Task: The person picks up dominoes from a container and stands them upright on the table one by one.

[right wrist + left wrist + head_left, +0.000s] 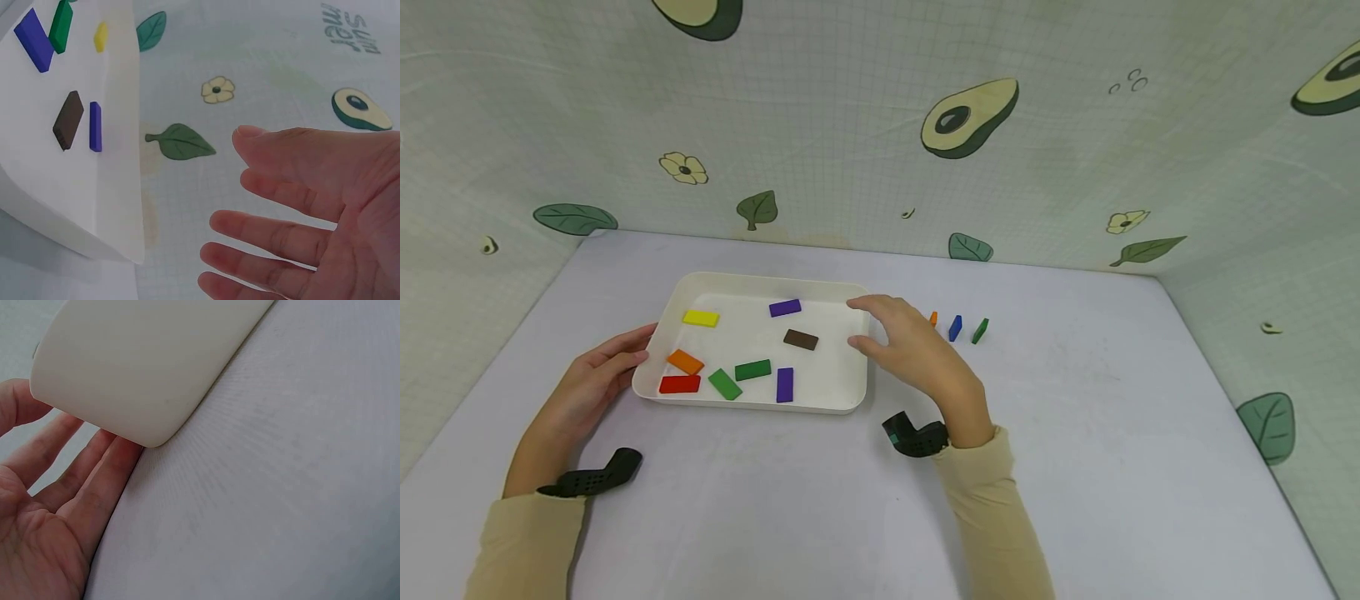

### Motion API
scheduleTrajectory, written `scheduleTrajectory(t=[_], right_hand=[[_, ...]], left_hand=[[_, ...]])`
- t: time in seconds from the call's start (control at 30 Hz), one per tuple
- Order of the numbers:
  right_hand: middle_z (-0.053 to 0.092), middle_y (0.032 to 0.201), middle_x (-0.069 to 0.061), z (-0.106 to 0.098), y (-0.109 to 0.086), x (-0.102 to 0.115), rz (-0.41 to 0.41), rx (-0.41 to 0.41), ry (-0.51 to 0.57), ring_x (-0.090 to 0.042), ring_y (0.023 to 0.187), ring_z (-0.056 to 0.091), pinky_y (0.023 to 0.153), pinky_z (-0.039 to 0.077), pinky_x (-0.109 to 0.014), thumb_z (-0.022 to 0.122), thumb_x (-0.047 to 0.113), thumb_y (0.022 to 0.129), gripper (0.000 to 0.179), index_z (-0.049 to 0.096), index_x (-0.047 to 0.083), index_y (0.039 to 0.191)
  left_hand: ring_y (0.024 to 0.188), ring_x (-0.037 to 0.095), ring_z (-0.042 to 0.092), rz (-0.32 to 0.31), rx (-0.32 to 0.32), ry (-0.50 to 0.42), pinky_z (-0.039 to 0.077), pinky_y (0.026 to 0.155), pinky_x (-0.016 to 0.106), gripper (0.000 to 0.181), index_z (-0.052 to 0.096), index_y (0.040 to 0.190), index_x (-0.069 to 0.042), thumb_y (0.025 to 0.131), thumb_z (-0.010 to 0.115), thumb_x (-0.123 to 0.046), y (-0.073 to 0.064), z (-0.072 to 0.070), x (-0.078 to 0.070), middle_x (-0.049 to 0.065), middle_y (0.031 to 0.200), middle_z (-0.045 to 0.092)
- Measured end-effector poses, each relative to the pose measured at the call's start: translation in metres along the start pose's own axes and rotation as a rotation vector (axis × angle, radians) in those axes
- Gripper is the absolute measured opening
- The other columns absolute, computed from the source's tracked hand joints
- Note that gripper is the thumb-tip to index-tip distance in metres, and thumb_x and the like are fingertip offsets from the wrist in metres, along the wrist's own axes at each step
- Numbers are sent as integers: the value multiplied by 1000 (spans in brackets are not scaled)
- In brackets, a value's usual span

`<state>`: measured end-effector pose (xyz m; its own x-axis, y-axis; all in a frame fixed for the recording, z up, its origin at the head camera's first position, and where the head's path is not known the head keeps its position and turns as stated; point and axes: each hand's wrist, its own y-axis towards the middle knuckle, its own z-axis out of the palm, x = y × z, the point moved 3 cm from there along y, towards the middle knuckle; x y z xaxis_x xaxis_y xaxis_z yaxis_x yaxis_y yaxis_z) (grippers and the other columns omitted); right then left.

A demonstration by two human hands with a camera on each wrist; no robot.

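Note:
A white rectangular tray (835, 383) lies on the table with several small coloured blocks inside. My left hand (598, 379) holds the tray's left end; in the left wrist view its fingers (94, 475) reach under the rim of the tray (137, 369). Over the tray's right end is my right hand (917, 346), thumb and fingers spread apart with nothing between them. Nearest to it in the tray are a brown block (801, 339) and a purple block (786, 307). Yellow (701, 318), orange (685, 362) and red (680, 384) blocks lie toward the left end.
Right of the tray, beyond my right hand, stand a blue block (956, 328), a green block (981, 331) and a partly hidden orange block (933, 318). A patterned cloth (850, 125) hangs behind the white table (1112, 433).

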<state>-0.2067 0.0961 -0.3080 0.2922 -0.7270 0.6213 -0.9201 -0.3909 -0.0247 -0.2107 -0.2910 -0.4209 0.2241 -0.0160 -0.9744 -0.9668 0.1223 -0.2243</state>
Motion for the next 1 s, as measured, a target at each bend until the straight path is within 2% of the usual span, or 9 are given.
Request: scheduleTrajectory(t=[0.17,0.3,0.53,0.73,1.0], right_hand=[[44,142,2,7,3,4,-9,30,-19,-18,136,33,111,30,-38,58,29,92,48,46,18,137],[44,142,3,13,5,6,-13,46,-32,-17,135,34,111,31,-36,58,29,92,48,46,19,137],[42,144,-1,25,11,10,-62,87,-57,-18,135,34,110,32,-34,57,27,93,48,45,16,138],[40,145,-3,38,17,11,-76,121,-67,-18,137,32,112,30,-35,55,26,94,47,44,16,139],[38,146,-5,57,24,12,-112,127,-95,-20,137,32,112,29,-35,51,26,96,44,45,17,138]], left_hand=[[103,-13,49,-12,-2,19,45,80,5,52,38,143,-22,94,54,-31,1,0,0,-18,135,43],[103,-13,49,-5,13,-1,45,80,5,52,37,144,-20,95,53,-28,1,-1,0,-17,135,42],[103,-13,49,-4,7,10,45,80,5,52,37,144,-20,95,52,-28,1,-1,0,-22,126,45],[103,-13,49,-1,-4,19,45,80,5,51,38,143,-21,95,53,-29,0,0,-1,-18,133,43],[102,-13,49,-1,-11,32,45,79,5,53,38,143,-20,94,54,-31,0,0,0,-19,129,45]])
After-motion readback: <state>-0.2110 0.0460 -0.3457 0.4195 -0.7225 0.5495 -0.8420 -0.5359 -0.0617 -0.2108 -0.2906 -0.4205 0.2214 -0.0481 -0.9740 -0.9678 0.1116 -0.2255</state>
